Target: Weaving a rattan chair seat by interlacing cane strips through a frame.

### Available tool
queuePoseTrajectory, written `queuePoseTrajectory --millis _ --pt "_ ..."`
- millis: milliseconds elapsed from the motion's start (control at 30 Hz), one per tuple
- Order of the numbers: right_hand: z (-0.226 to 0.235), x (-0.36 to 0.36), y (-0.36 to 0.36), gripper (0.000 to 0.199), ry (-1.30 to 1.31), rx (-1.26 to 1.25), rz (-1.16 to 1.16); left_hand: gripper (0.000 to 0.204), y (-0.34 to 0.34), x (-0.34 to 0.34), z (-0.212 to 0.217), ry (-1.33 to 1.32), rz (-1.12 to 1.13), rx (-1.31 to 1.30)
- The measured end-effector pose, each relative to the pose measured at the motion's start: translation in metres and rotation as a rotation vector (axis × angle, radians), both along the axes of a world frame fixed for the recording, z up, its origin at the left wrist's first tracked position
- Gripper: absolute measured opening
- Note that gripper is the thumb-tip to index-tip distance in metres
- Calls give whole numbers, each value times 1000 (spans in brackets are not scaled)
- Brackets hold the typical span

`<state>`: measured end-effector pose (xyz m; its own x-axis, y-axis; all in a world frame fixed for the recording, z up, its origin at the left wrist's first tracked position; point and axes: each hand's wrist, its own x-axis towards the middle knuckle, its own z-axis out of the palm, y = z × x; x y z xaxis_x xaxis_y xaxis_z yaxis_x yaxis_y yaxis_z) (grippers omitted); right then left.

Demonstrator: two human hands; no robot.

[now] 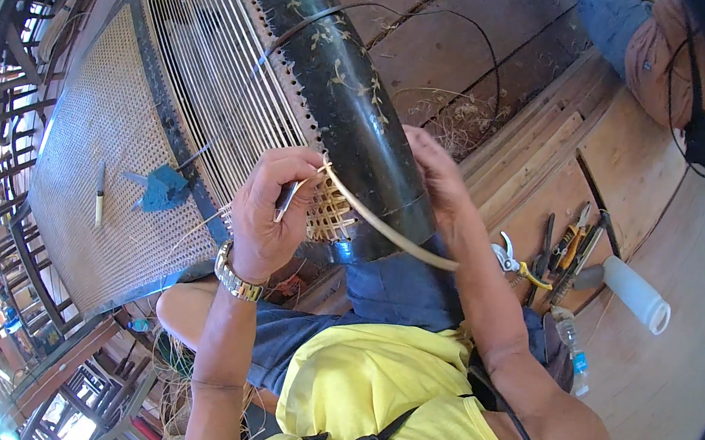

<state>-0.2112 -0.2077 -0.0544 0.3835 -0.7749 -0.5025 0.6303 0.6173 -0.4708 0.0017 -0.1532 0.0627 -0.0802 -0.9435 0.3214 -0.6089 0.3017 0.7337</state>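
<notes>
Cane strip (386, 232): from the left hand (273, 202), long axis slanting right and near across the black rail (352, 100) | left hand: at its far end, fingers closed on a slim shiny piece (287, 199) | right hand (433, 167): beyond the rail, grip I cannot tell
</notes>
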Motion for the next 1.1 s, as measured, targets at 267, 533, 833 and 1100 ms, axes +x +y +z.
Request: queuePoseTrajectory --millis 267,533,833,1100 --pt "-8 23 11 43 -339 98 318 23 -4 8 3 -37 -64 45" --pt "-12 31 13 41 -361 88 323 28 -5 -2 -2 -111 -35 2" --pt "-17 40 5 38 -357 58 330 18 -3 4 0 -73 -26 23" --pt "-19 39 8 36 -348 62 329 26 -7 1 -3 -106 8 31"
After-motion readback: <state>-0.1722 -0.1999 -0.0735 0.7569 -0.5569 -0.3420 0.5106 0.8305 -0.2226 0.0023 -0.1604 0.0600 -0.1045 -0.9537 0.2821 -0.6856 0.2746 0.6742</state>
